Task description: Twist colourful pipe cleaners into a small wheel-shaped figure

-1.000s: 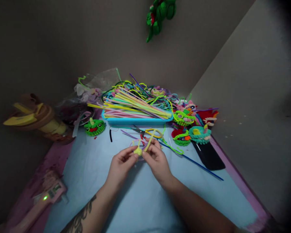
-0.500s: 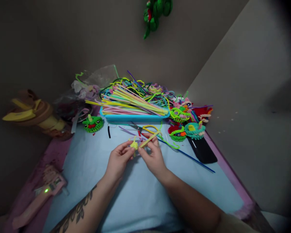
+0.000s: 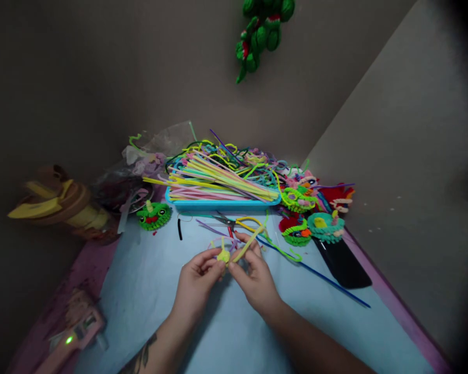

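Observation:
Near the middle of the blue-covered table, my left hand [image 3: 200, 275] pinches a small yellow piece of coiled pipe cleaner [image 3: 223, 255] between thumb and fingers. My right hand [image 3: 257, 275] is close beside it, its thumb and fingers closed on a pale yellow pipe cleaner [image 3: 249, 243] that slants up to the right. Whether that length joins the coiled piece is hard to see. Just behind the fingers lie a lilac pipe cleaner loop [image 3: 211, 242] and scissors [image 3: 249, 223] with yellow handles, partly covered by my right hand.
A blue tray [image 3: 222, 206] heaped with pipe cleaners stands behind. Left are a green crafted creature [image 3: 154, 215] and a pink glue gun [image 3: 88, 327] with a lit green light. At right are several crafted creatures [image 3: 325, 226], a black phone [image 3: 345, 265] and a dark blue pipe cleaner [image 3: 331, 284].
The view has tilted up slightly, so everything sits lower in the picture. Both hands keep their hold on the yellow pieces, with only a small shift of the fingers.

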`<state>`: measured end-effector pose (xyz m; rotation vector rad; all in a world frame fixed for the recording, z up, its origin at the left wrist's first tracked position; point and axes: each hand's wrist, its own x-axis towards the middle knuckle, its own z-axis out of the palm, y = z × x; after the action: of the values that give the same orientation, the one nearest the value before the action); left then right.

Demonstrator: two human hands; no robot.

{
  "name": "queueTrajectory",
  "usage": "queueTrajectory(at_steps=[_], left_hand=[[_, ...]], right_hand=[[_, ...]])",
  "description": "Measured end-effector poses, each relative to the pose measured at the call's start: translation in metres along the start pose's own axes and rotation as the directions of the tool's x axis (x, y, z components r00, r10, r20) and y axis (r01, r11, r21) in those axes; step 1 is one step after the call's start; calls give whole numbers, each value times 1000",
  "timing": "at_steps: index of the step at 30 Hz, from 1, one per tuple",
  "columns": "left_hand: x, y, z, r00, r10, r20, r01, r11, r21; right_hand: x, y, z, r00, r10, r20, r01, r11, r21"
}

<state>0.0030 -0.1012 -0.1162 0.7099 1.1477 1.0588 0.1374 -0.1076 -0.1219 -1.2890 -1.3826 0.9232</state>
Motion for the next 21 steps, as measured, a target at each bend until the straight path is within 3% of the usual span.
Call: queueTrajectory(at_steps=[7, 13, 18, 21], left_hand=[[-4, 1, 1, 999, -25, 46, 26, 999, -23], [-7, 6, 5, 998, -36, 47, 36, 999, -15], [-3, 15, -1, 999, 13, -31, -14, 1000, -27], [0, 22, -8, 997, 38, -71, -47, 991, -123]], right_hand=[[6, 2, -5, 993, 43, -109, -32, 994, 102], [9, 1, -6, 995, 50, -84, -41, 993, 107], [8, -3, -16, 990, -127, -60, 129, 991, 30], [10, -2, -26, 956, -243, -165, 236, 970, -62]])
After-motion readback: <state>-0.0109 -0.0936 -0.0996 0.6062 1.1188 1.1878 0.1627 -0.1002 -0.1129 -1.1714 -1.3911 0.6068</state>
